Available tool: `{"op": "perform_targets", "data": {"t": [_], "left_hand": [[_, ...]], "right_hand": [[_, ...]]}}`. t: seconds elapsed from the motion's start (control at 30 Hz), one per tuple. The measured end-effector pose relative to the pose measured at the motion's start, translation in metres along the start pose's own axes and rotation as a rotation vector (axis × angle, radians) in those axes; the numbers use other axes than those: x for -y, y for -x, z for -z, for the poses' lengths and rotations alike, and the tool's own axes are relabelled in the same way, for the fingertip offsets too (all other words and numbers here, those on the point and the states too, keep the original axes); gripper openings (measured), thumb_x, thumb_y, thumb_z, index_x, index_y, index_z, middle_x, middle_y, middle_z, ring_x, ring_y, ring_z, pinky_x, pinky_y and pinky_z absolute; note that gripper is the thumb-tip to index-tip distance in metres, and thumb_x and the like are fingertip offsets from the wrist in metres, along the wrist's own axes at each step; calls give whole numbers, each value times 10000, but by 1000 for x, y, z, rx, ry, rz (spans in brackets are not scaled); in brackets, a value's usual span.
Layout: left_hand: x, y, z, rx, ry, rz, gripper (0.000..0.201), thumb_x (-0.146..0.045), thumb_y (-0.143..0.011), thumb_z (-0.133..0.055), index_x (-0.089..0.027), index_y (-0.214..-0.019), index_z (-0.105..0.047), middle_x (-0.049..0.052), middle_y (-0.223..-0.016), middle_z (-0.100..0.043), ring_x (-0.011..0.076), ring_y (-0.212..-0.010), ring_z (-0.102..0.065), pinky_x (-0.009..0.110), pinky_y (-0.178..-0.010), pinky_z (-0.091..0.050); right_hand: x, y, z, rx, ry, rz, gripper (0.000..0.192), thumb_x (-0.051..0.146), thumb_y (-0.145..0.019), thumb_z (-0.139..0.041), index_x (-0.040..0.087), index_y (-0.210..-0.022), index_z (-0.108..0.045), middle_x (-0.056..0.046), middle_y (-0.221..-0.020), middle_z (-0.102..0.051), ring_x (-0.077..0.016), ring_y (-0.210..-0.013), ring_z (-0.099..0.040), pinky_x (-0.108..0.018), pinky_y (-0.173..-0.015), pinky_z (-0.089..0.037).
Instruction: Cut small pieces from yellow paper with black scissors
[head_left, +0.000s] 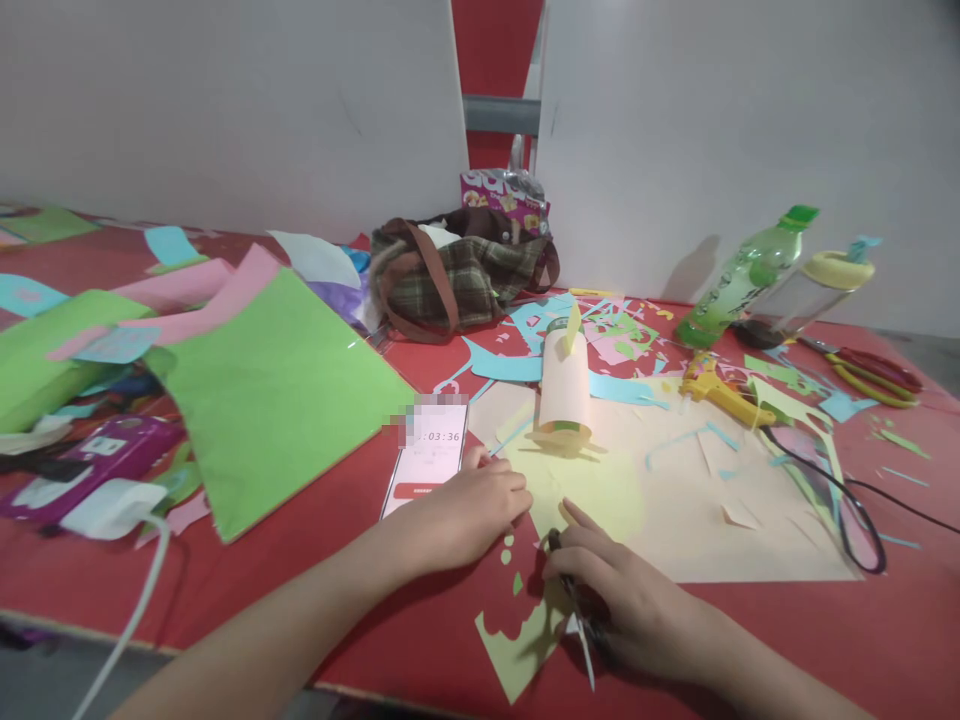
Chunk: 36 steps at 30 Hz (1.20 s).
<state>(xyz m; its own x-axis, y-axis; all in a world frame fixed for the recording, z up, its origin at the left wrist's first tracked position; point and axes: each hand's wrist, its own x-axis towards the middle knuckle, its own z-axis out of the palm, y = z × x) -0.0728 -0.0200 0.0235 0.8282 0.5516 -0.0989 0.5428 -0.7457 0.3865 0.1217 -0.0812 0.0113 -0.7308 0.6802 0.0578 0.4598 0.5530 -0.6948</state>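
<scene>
Paper in green [281, 385] and pink sheets covers the counter's [90, 585] left side, with a phone [427, 455] just right of it near the front edge. The left hand [469, 515] lies curled, fingers down on a yellow sheet [592, 490]. The right hand [622, 595] beside it pinches small scissors [581, 625], blades pointing at the front edge, over a yellow offcut [517, 640]. Behind them stands a paper-wrapped tube [564, 385]; a glue gun [716, 390], a green bottle [746, 275] and red scissors [874, 370] lie toward the right rear corner.
</scene>
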Motion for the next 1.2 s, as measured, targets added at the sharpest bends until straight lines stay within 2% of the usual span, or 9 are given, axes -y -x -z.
{"op": "perform_targets", "data": {"t": [0.2,0.47,0.53,0.6,0.7,0.87,1.03,1.2], "left_hand": [[0,-1,1,33,46,7,152,-24,-709,-417,-158,-664,-473,-15,-672,-524,151,-726,-473,328,-726,-241],[0,-1,-1,-2,90,1,173,-13,-688,-403,-159,-632,-477,-27,-614,-527,125,-668,-482,325,-744,-239],[0,-2,-1,-8,107,-1,194,-3,-687,-388,-163,-639,-486,-27,-617,-538,120,-665,-486,332,-757,-230],[0,-3,-1,-23,121,10,200,-10,-701,-380,-165,-654,-497,-23,-641,-550,119,-676,-492,337,-767,-226],[3,-5,2,-75,129,49,200,-21,-727,-367,-163,-686,-502,-19,-701,-561,115,-709,-497,335,-776,-233],[8,-10,5,-274,178,145,157,-69,-760,-373,-170,-743,-491,-15,-750,-562,118,-748,-498,304,-760,-293],[8,-9,6,-451,315,274,121,-108,-755,-394,-180,-717,-483,-9,-757,-557,122,-724,-505,264,-684,-384],[5,-9,5,-549,533,408,64,-179,-761,-430,-187,-741,-490,-13,-769,-562,119,-698,-528,244,-613,-426]], "right_hand": [[-1,0,-3,-15,-46,1,416,-33,-633,-422,186,-983,-467,-49,-836,-555,-157,-743,-539,-467,-982,-185],[-1,2,-6,-4,-53,16,465,-54,-610,-409,194,-998,-472,-55,-839,-548,-164,-750,-539,-446,-969,-225],[-1,2,-7,-30,-62,24,453,-54,-612,-410,204,-978,-481,-55,-825,-549,-174,-763,-528,-427,-903,-323],[-1,3,-7,-51,-106,2,427,-49,-618,-415,203,-955,-488,-60,-823,-545,-174,-752,-519,-343,-757,-438],[0,3,-6,-84,-176,-57,373,-32,-628,-429,205,-911,-485,-49,-805,-524,-149,-666,-508,-247,-573,-455],[-4,3,-2,-259,-216,-191,276,-6,-647,-435,224,-798,-466,-4,-722,-499,-133,-612,-495,-248,-561,-433],[-13,0,-2,-467,-368,-296,293,57,-654,-500,238,-875,-432,1,-729,-481,-131,-609,-501,-238,-520,-442],[-15,-6,0,-713,-560,-481,309,126,-653,-564,247,-884,-400,22,-756,-455,-76,-498,-433,-215,-474,-408]]}}
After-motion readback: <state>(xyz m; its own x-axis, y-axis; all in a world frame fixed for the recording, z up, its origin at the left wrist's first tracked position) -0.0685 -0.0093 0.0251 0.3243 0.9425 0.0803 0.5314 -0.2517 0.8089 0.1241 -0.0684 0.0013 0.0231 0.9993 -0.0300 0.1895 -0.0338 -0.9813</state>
